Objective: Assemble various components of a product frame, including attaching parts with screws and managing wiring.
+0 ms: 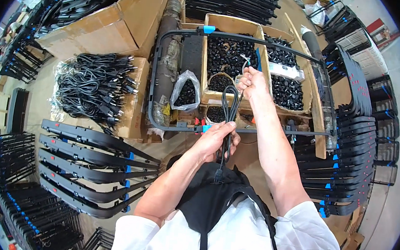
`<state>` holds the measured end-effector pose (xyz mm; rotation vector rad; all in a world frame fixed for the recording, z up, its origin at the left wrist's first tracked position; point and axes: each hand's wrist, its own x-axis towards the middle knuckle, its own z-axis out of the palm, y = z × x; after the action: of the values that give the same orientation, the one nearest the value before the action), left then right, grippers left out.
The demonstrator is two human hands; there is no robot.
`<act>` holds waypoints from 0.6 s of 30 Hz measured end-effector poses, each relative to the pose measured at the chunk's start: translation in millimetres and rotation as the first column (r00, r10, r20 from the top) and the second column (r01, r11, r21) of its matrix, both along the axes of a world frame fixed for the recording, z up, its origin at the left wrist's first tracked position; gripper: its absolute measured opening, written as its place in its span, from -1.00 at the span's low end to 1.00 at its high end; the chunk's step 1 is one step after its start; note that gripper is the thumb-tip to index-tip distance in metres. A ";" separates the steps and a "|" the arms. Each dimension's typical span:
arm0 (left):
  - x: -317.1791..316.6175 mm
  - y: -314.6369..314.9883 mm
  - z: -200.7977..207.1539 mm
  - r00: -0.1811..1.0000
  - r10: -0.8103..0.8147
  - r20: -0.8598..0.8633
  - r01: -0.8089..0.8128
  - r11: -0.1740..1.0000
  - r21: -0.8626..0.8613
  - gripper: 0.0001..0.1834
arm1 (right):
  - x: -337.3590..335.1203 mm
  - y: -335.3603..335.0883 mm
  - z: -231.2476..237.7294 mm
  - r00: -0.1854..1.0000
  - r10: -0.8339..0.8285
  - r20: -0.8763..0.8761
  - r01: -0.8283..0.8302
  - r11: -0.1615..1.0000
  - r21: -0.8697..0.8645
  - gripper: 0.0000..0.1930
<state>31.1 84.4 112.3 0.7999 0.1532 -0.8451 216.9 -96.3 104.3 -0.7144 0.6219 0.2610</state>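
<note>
In front of my chest, my left hand [218, 139] is closed around a looped black power cord [229, 107]. One end hangs below that hand, with a black connector [218, 175] against the black apron. My right hand [254, 83], fingers pinched, grips the cord's upper part farther out. White and green wire ends [246, 61] stick out above these fingers. Beneath both hands lies a black rectangular frame [154, 79] with rounded corners and blue tape [209, 29] on it, resting across the bench.
Wooden trays [204, 58] hold small black parts. A clear bag [184, 105] of similar parts lies left of them. More black cords [93, 86] are heaped on a carton at left, below a large carton [98, 31]. Curved black frames [93, 163] stand stacked on both sides.
</note>
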 end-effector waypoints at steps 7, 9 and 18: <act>3.5 -33.9 14.0 0.977 0.210 0.046 -0.211 0.977 0.017 -0.62 | -15.7 -4.3 50.0 0.965 0.168 0.200 -0.153 0.984 -0.089 -0.72; 2.0 -47.5 13.7 0.976 0.207 0.074 -0.207 0.978 -0.001 -0.63 | -14.7 -13.5 54.0 0.971 0.131 0.199 -0.106 0.985 -0.133 -0.73; -52.6 -102.9 55.2 0.998 -0.025 0.059 0.015 0.987 0.161 -0.65 | 45.0 -129.6 38.2 0.960 -0.221 0.175 0.247 0.957 -0.149 -0.77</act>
<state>-21.4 -18.5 167.6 0.9784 0.1606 -0.8332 261.8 -225.9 142.5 -0.8083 0.5769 -0.0693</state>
